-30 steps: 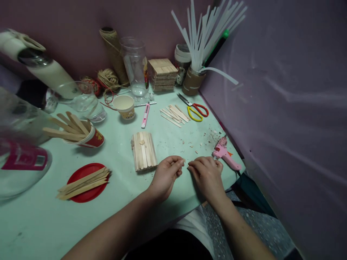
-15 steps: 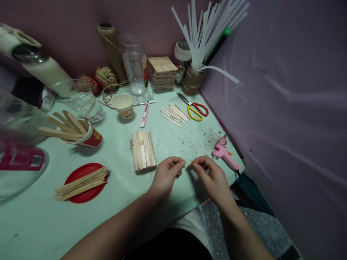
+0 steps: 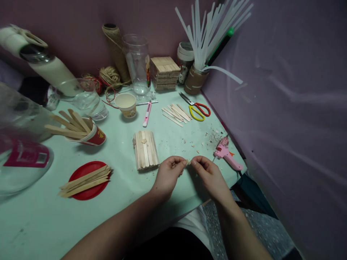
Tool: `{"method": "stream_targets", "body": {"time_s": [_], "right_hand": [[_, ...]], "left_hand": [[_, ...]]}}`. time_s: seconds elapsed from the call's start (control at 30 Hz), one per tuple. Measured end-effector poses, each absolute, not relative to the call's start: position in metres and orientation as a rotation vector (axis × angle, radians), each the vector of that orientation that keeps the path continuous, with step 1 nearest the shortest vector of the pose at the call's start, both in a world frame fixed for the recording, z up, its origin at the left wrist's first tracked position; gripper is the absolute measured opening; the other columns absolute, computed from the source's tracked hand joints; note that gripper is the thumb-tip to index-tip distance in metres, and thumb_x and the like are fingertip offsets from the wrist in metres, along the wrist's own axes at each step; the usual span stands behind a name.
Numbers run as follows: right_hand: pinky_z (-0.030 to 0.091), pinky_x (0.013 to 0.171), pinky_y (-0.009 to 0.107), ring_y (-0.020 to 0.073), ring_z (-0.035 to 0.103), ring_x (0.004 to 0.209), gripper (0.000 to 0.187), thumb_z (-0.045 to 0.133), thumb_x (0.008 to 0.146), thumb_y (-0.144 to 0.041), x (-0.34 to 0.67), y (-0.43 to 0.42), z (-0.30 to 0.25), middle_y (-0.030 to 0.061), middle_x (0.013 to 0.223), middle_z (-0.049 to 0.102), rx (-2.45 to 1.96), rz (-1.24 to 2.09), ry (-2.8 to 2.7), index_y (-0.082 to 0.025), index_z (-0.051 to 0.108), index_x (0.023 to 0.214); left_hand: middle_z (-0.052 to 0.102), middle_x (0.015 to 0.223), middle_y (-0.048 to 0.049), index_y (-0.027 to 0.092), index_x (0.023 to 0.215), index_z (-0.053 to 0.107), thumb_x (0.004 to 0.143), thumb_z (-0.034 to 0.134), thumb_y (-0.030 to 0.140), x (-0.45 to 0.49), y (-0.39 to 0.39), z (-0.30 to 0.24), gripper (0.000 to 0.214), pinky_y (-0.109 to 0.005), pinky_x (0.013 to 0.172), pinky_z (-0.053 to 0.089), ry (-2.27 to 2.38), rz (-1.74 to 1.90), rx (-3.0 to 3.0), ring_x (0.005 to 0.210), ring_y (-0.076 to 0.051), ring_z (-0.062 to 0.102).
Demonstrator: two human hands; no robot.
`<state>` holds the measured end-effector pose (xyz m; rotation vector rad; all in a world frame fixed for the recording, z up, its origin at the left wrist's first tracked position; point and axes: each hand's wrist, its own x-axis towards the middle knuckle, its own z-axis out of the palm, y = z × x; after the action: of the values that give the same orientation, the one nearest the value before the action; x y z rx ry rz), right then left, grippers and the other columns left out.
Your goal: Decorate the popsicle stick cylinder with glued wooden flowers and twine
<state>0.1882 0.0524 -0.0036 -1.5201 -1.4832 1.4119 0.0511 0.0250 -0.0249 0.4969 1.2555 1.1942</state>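
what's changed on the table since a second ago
The right hand has rolled thumb-side up, then closed in leftward toward the left hand, nearly meeting it at a small pale bit. Any change of grip is too small to tell. The pink glue gun, scissors and stick-covered piece stayed put.

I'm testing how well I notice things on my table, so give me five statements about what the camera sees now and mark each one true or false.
1. The left hand and right hand come together at a small pale bit. True.
2. The scissors have one red and one yellow handle. True.
3. The right hand holds the scissors. False: they lie on the table.
4. Flat sticks lie across the red plate. True.
5. The red plate is to the right of both hands. False: it is to their left.
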Motion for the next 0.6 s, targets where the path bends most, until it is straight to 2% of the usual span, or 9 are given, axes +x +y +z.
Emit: {"method": "stream_targets", "body": {"time_s": [0.23, 0.6], "right_hand": [[0.038, 0.059, 0.026, 0.0153, 0.049, 0.066, 0.028, 0.059, 0.084, -0.046, 0.1922, 0.0534, 0.0019, -0.0007, 0.071, 0.055, -1.545, 1.450, -1.534, -0.019, 0.060, 0.078], [0.041, 0.063, 0.027, 0.0164, 0.052, 0.069, 0.027, 0.057, 0.085, -0.044, 0.1937, 0.0547, 0.0021, 0.0001, 0.072, 0.057, -1.535, 1.427, -1.581, -0.019, 0.061, 0.078]], "left_hand": [[0.056, 0.061, 0.0021, 0.016, 0.075, 0.067, 0.072, 0.072, 0.032, 0.0504, 0.0246, -0.0239, 0.017, -0.026, 0.059, 0.037, 1.270, 1.154, 0.591, 0.058, -0.011, 0.048], [0.056, 0.059, 0.0022, 0.015, 0.075, 0.066, 0.071, 0.072, 0.031, 0.0498, 0.0255, -0.0199, 0.017, -0.026, 0.058, 0.039, 1.288, 1.111, 0.595, 0.057, -0.012, 0.049]]}}
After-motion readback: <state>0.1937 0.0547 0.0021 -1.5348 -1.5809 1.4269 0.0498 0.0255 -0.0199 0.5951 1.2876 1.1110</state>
